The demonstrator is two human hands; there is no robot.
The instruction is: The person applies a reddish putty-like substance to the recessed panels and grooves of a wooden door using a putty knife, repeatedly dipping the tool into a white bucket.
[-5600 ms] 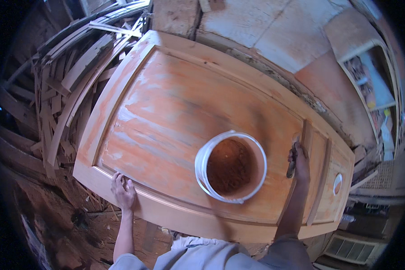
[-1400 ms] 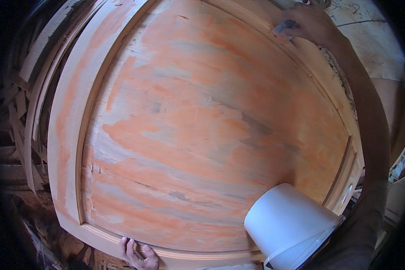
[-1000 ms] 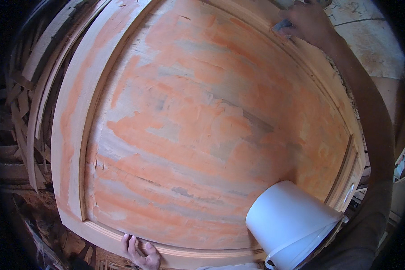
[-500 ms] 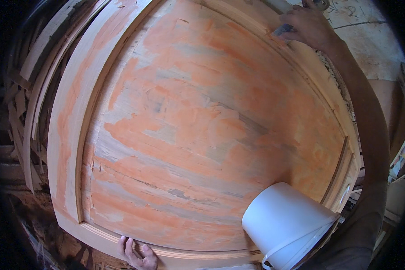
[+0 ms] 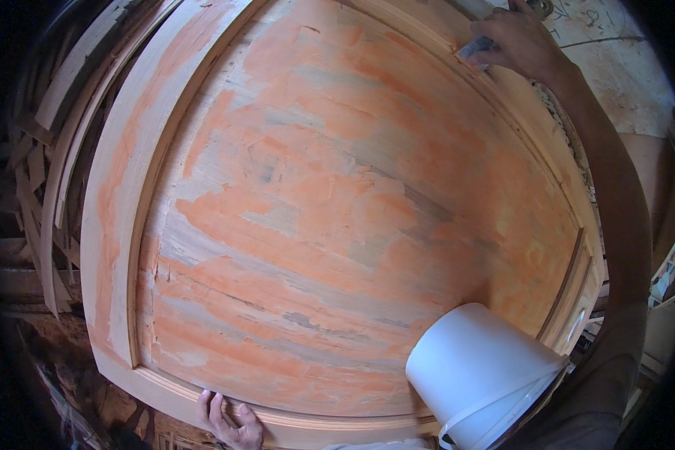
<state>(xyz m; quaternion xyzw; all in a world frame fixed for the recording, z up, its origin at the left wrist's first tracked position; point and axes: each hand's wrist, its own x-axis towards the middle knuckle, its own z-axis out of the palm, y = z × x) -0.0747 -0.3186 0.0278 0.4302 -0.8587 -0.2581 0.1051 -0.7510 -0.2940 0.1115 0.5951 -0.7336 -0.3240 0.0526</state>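
A large framed wooden door (image 5: pixel 330 202) lies flat in front of me, its panel smeared with patches of orange filler. At the far right edge, my right hand (image 5: pixel 521 41) is closed around a putty knife (image 5: pixel 477 47); the grey blade touches or nearly touches the frame there. The hand hides most of its handle. My left hand (image 5: pixel 232 424) rests on the near frame rail, fingers apart and slightly bent over the moulding, holding nothing loose. A white plastic bucket (image 5: pixel 480 367) with a bail handle stands at the near right corner of the door; its contents are hidden.
Scrap boards and sticks (image 5: pixel 60 165) are piled along the left side of the door. A pale board with pencil marks (image 5: pixel 607 67) lies beyond the right edge. Wood debris covers the ground (image 5: pixel 120 412) at the near left.
My right hand and the putty knife have shifted very slightly to the right. The left hand keeps its place on the near rail. The view has moved a little.
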